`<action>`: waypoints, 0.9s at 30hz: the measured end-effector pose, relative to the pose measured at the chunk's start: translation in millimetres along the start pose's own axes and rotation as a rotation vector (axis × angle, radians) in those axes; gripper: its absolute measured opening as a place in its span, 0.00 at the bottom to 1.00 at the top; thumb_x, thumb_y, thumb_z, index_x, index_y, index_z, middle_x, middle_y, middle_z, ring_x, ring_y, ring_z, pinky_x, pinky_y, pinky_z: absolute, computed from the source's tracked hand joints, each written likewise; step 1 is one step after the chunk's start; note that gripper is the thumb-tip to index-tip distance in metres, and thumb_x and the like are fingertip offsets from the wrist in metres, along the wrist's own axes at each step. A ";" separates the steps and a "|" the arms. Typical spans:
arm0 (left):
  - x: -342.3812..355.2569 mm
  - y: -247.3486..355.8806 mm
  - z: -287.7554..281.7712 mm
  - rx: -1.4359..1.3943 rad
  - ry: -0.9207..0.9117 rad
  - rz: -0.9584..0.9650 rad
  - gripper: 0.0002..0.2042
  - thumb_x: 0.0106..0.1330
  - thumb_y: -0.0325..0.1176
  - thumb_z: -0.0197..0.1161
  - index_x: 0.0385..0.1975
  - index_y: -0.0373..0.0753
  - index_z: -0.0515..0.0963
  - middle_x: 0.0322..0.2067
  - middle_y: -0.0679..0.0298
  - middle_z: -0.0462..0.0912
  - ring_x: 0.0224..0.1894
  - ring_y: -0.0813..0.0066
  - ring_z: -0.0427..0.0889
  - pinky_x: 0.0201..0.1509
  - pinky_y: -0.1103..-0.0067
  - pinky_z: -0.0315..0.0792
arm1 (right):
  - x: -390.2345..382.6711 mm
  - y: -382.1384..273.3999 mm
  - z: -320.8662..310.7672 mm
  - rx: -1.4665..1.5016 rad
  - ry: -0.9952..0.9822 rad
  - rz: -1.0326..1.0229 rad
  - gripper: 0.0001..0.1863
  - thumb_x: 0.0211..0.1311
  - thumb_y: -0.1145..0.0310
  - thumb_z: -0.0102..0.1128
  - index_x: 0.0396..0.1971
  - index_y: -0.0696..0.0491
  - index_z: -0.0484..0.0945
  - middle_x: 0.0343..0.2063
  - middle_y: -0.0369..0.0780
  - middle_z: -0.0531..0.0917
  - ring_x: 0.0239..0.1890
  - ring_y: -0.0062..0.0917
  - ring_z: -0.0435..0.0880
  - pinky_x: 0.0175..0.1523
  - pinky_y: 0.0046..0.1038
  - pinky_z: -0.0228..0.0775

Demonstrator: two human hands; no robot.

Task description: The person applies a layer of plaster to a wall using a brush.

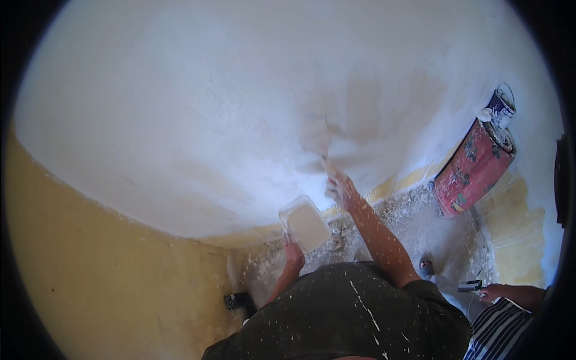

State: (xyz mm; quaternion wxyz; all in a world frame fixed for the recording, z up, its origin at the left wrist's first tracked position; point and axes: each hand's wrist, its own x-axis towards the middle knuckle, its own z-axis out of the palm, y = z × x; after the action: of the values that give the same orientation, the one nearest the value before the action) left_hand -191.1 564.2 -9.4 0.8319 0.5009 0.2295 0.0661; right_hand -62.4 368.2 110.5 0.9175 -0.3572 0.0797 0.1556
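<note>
My right hand (341, 189) is closed around the handle of a wide, pale paintbrush (315, 133). The brush head lies up against the white-coated wall (198, 78), where its outline blends into the surface. Lower and to the left, my left hand (293, 251) grips a shallow, rounded rectangular tub (289, 207) by its near left side. Cream-coloured paint (307, 225) spreads inside it. White specks cover my right forearm. Damp-looking darker patches (363, 99) show on the wall around the brush.
A red, paint-stained drum (471, 171) stands at the right wall, with a dark bucket (502, 108) on top. Yellow wall (114, 264) runs along the lower left. The floor (414, 219) is spattered. At lower right, another person's hand (491, 293) holds a small dark device (470, 286).
</note>
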 end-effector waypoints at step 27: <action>22.6 -14.8 -60.9 -0.025 -0.126 -0.163 0.21 0.67 0.32 0.40 0.60 0.40 0.51 0.55 0.62 0.62 0.54 0.72 0.64 0.57 0.78 0.60 | -9.8 -43.4 17.3 -0.098 0.092 -0.320 0.22 0.61 0.65 0.45 0.57 0.45 0.64 0.18 0.26 0.56 0.19 0.09 0.55 0.22 0.14 0.49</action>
State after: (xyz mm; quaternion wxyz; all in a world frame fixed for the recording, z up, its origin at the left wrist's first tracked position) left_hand -200.1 613.5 -53.2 0.8535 0.4734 0.2156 -0.0305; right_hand -56.1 347.6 153.1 0.9074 -0.4165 0.0558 -0.0051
